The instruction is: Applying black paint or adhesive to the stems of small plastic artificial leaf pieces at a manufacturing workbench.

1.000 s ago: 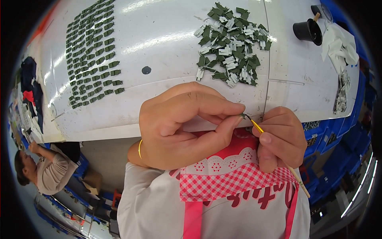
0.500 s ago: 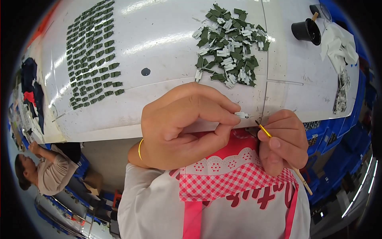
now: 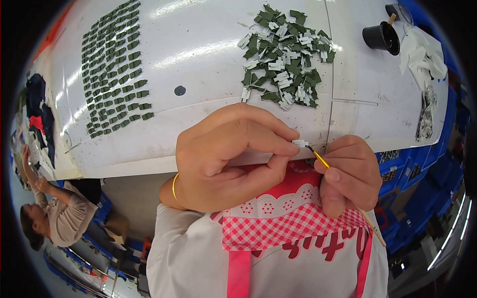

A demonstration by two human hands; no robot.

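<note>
Between thumb and forefinger, my left hand (image 3: 233, 154) pinches a small whitish plastic part (image 3: 300, 143) near the table's front edge. A fine paintbrush (image 3: 323, 162) is gripped in my right hand (image 3: 350, 174), its dark tip at the part's right end, seemingly touching it. Beyond my hands lies a loose heap of small green and white parts (image 3: 285, 62), some showing the dark green face, others the white one. Over on the left, many dark green parts (image 3: 117, 69) lie in neat rows.
A black cup (image 3: 381, 38) with a stick in it stands at the back right, beside a crumpled white cloth (image 3: 422, 54). Blue bins (image 3: 412, 169) sit past the table's right edge. Another person (image 3: 64, 218) works at the far left.
My right hand has moved slightly left, bringing the brush tip from just short of the part to its end. My left hand stays nearly still. The other person's arm has reached farther forward.
</note>
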